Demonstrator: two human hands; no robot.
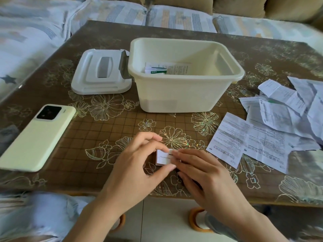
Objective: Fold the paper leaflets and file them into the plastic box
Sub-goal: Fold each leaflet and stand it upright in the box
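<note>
A small folded white leaflet (pixel 163 157) lies near the table's front edge, between my hands. My left hand (pixel 138 165) pinches it from the left, thumb under its lower edge and forefinger curled above it. My right hand (pixel 201 173) presses straight fingers onto its right part. Behind them stands the open cream plastic box (pixel 176 95), with a few folded leaflets (pixel 167 68) on its bottom. A pile of unfolded, creased leaflets (pixel 272 123) spreads over the table at the right.
The box's white lid (pixel 101 72) lies flat left of the box. A pale green phone (pixel 38 137) lies face down at the front left. The brown flowered table (pixel 108 130) is ringed by a sofa with striped covers (pixel 43 27).
</note>
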